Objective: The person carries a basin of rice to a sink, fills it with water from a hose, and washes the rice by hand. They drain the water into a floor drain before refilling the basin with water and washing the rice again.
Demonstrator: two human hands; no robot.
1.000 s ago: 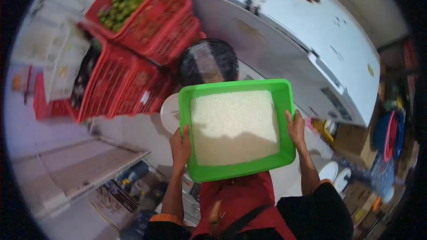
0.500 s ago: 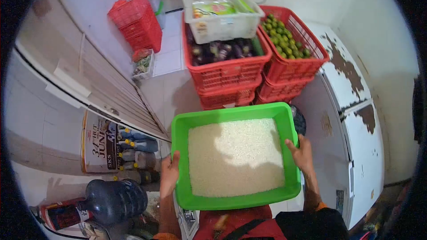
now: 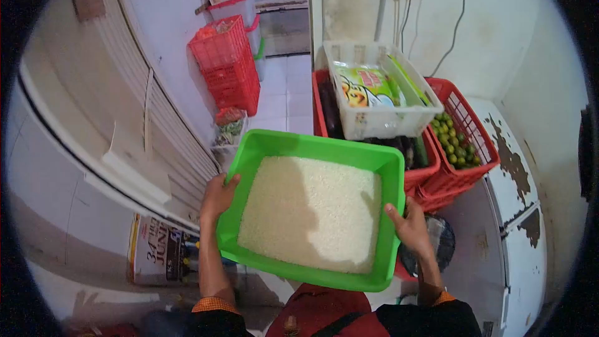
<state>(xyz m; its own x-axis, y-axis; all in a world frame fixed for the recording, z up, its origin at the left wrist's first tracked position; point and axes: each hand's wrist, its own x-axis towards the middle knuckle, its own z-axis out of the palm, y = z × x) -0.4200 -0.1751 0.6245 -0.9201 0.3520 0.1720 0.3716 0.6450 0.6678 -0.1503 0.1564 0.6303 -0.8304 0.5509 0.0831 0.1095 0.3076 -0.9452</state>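
A green rectangular tub (image 3: pixel 268 142) is held up in front of my body, slightly tilted in view. White grains like rice (image 3: pixel 312 212) cover its bottom, with shadows falling across them. My left hand (image 3: pixel 218 196) grips the tub's left side, thumb over the rim. On the right side, my right hand (image 3: pixel 412 228) holds the rim with the thumb on top and the other fingers mostly hidden behind the wall.
Red crates (image 3: pixel 452 178) with green citrus fruit (image 3: pixel 455 143) and eggplants stand ahead right, a white crate (image 3: pixel 380 122) on top. A white freezer (image 3: pixel 518 212) lines the right. At left are a folding door (image 3: pixel 134 87) and stacked red crates (image 3: pixel 231 81) beyond.
The view has swung left, from the freezer and crates toward the doorway. The tub has stayed in both my hands and now tilts down to the right in view.
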